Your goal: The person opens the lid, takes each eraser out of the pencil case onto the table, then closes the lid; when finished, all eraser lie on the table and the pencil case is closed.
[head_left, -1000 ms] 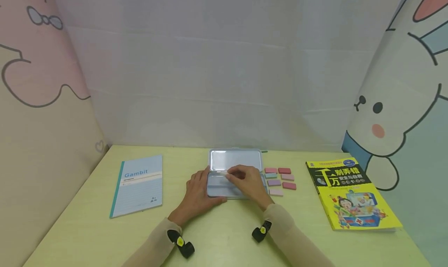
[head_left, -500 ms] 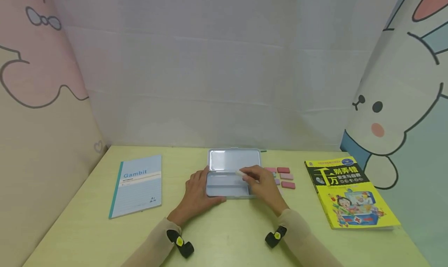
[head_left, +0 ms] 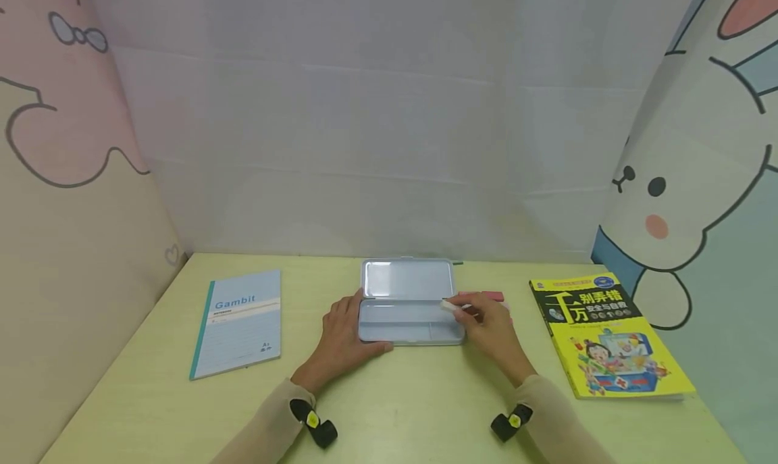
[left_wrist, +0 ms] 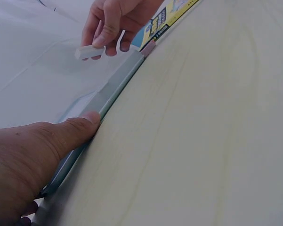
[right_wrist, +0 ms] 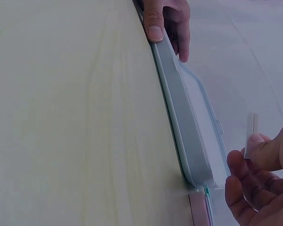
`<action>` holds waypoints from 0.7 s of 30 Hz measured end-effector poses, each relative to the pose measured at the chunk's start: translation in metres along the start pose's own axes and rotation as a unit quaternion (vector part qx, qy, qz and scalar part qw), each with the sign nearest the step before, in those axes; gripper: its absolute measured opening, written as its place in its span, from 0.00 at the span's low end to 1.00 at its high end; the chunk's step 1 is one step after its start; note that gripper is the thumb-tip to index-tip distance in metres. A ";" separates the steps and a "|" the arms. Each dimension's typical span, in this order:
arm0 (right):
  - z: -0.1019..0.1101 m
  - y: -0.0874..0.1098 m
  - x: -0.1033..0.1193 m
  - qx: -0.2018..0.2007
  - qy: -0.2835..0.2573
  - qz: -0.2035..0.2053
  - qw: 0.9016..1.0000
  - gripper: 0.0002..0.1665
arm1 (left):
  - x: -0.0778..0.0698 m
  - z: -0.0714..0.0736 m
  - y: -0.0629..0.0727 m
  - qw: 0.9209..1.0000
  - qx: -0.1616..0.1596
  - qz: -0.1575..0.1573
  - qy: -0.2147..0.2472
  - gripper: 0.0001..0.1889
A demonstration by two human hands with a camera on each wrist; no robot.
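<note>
A light blue pencil case (head_left: pixel 395 312) lies with its lid (head_left: pixel 410 278) tipped back, its tray divided into compartments. My left hand (head_left: pixel 345 339) grips its left end, thumb along the front wall and fingers round the far side. Between the thumb and fingers of my right hand (head_left: pixel 491 329) is a small white eraser (head_left: pixel 448 306), pinched over the tray's right end. The left wrist view shows this eraser (left_wrist: pixel 88 52) raised above the case. Behind my right hand, a dark pink eraser (head_left: pixel 494 295) shows partly; the other small blocks there are mostly hidden.
A pale blue notebook (head_left: pixel 240 322) lies to the left on the table (head_left: pixel 389 403). To the right is a yellow and black book (head_left: pixel 610 342). A white cloth wall (head_left: pixel 389 146) rises behind the table's back edge.
My right hand has moved right with the white eraser, from the tray's middle to its right end, and now covers most of the coloured erasers. My left hand stays in place.
</note>
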State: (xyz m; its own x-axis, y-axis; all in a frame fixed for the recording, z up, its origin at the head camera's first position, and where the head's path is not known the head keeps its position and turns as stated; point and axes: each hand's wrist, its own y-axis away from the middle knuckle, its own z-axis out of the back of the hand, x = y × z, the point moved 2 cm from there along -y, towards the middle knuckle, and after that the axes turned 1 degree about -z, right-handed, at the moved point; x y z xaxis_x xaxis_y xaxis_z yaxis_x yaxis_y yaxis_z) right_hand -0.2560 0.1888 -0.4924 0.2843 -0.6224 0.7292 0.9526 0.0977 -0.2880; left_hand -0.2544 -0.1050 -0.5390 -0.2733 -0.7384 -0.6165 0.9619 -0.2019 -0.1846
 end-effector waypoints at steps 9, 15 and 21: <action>0.018 0.012 -0.018 -0.002 0.014 -0.025 1.000 0.12 | 0.001 -0.001 -0.001 1.000 -0.006 -0.004 0.000 0.64; 0.029 0.019 -0.030 -0.017 0.031 -0.006 0.999 0.10 | 0.001 -0.002 0.000 1.000 -0.008 -0.008 -0.011 0.63; 0.039 0.026 -0.036 -0.014 0.062 -0.014 0.998 0.14 | 0.001 -0.001 0.000 1.000 -0.013 -0.012 -0.011 0.63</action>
State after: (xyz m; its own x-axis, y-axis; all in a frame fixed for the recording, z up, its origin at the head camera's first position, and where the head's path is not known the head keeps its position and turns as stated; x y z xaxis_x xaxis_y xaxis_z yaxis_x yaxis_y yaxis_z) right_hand -0.2376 0.2440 -0.5020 0.2400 -0.7160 0.6556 0.9562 0.0578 -0.2870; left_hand -0.2544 -0.1051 -0.5408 -0.2953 -0.7471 -0.5954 0.9544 -0.2028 -0.2189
